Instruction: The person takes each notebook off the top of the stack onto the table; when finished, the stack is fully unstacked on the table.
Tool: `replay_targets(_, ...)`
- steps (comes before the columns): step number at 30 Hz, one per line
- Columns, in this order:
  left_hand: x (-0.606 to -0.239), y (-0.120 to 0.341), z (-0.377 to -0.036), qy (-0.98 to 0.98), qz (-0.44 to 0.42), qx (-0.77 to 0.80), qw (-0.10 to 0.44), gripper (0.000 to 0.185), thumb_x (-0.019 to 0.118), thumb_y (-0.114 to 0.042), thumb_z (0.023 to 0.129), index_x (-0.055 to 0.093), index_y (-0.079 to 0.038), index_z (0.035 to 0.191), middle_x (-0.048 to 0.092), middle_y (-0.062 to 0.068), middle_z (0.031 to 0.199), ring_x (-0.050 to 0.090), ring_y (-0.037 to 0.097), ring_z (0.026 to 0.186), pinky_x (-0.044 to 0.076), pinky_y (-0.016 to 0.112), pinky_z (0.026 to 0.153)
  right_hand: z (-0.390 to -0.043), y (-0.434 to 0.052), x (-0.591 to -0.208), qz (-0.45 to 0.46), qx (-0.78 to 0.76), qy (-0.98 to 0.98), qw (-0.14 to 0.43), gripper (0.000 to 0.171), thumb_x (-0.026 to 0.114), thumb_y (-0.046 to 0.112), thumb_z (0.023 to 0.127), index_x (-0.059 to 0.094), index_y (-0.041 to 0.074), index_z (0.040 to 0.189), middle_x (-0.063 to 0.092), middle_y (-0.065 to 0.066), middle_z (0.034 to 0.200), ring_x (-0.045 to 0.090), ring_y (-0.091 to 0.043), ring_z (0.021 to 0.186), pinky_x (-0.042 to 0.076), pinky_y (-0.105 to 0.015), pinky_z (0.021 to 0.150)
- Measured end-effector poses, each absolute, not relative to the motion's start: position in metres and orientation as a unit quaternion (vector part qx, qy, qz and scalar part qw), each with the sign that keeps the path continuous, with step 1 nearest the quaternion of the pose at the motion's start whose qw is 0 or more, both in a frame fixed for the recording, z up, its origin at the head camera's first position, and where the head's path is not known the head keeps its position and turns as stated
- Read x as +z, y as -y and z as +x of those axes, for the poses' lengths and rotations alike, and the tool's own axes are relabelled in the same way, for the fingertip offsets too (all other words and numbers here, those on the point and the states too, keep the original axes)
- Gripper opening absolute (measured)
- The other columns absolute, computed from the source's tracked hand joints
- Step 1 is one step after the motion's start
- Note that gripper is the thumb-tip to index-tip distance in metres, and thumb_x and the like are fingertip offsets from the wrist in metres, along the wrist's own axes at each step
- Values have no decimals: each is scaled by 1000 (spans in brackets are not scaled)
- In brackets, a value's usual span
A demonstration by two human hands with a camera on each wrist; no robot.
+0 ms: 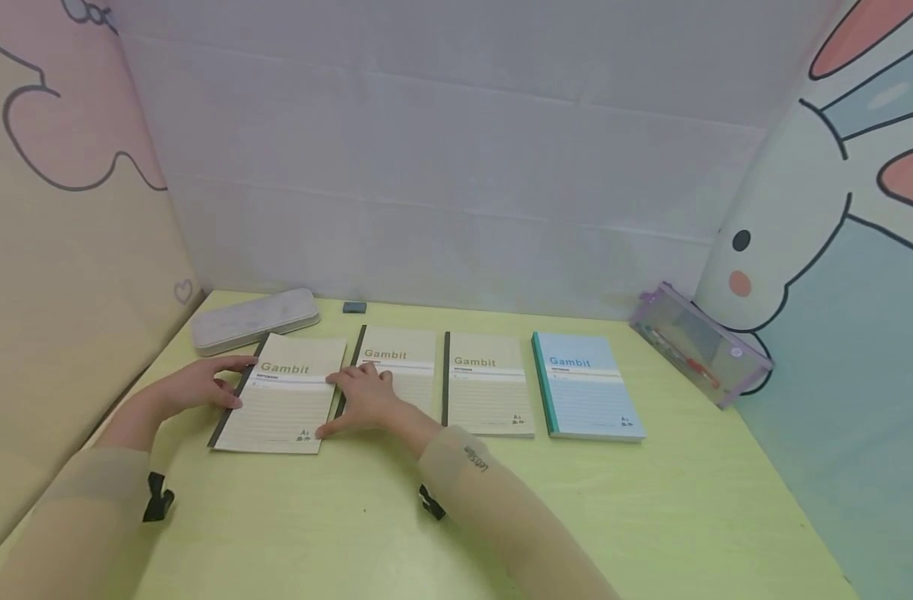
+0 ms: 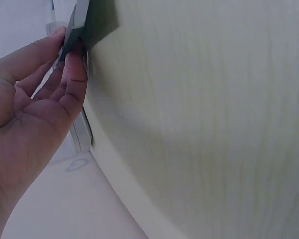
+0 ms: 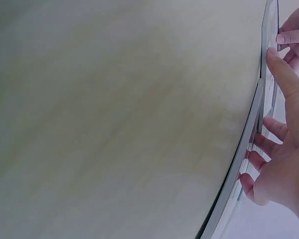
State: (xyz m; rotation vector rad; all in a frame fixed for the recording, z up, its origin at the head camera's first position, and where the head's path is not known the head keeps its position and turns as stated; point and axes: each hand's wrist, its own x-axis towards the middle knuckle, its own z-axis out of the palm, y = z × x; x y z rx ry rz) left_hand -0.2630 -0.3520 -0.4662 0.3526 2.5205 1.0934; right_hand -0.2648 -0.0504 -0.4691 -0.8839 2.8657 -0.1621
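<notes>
Pale green desk (image 1: 651, 517) walled in by a white back panel and cartoon panels on either side. Four notebooks laid in a row across the middle: three beige with dark spines, one blue. From the middle of the row, leftmost beige notebook (image 1: 282, 396) at about 9 o'clock, slightly askew, its lower end swung leftward; second beige notebook (image 1: 396, 371) just beside it, partly under the right hand; third beige notebook (image 1: 488, 383) square and upright; blue notebook (image 1: 585, 385) at 3 o'clock, also square.

Left hand (image 1: 197, 387) against the dark spine of the leftmost notebook, thumb and fingers pinching that edge, as seen in the left wrist view. Right hand (image 1: 366, 400) at the same book's right edge, thumb along the bottom corner, fingers spread and fairly straight; probably pressing rather than gripping, though the wrist view is too close and blurred to be sure.

Judged from the layout: three books already lined up, the leftmost not yet squared to the row or settled flat.

Grey pencil case (image 1: 255, 319) at 11 o'clock, small grey eraser (image 1: 354, 307) at 12, clear purple case (image 1: 699, 343) leaning at 2 o'clock
</notes>
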Motion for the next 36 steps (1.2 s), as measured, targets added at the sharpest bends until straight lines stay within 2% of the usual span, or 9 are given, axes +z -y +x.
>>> replay_targets(8,-460,338,-268,-915,141,333,179,76,75,-10,77,36,4,141,34,35,137,55,24,85,45,31,69,-265,49,-471,-289,-37,-954,66,93,60,80,65,36,36,143,35,9,148,32,-20,132,34,-43,96)
replay_targets(12,-460,334,-269,-918,147,325,172,75,77,-5,73,40,7,137,43,30,121,50,18,70,42,29,59,-264,47,-470,-292,-34,-953,69,91,59,79,66,36,37,143,34,8,148,31,-20,132,33,-43,95)
replay_targets(16,-461,332,-271,-920,150,321,170,76,78,-4,71,41,8,136,46,23,108,44,15,61,39,28,54,-264,45,-468,-296,-30,-952,69,90,59,79,66,36,37,143,33,7,147,31,-20,131,33,-41,94)
replay_targets(19,-460,333,-273,-922,151,314,169,77,79,-7,72,41,7,137,48,24,108,49,17,65,42,29,56,-264,43,-465,-301,-34,-950,70,90,60,78,67,36,37,143,32,7,148,30,-21,133,34,-41,95)
replay_targets(24,-450,329,-274,-933,158,290,144,77,79,-19,75,41,4,138,43,33,130,60,30,88,49,36,68,-264,34,-452,-313,-51,-946,72,88,63,73,69,35,37,144,30,7,150,29,-23,136,35,-46,99)
replay_targets(28,-434,318,-275,-935,178,284,114,74,76,-20,79,40,3,139,37,32,137,57,38,98,51,40,73,-264,18,-432,-332,-72,-938,69,87,66,69,71,34,35,144,30,6,150,28,-24,137,32,-51,103)
replay_targets(33,-407,292,-277,-942,198,261,71,73,75,-20,80,40,1,140,41,25,138,55,35,101,48,40,76,-266,-8,-407,-360,-88,-927,51,86,67,65,73,36,30,145,33,2,149,30,-24,135,34,-49,99)
replay_targets(36,-392,274,-278,-944,199,256,58,74,75,-23,81,39,-2,142,42,22,140,52,35,106,46,45,82,-268,-28,-395,-365,-95,-926,39,85,68,65,73,36,30,145,32,1,150,29,-24,135,33,-51,101)
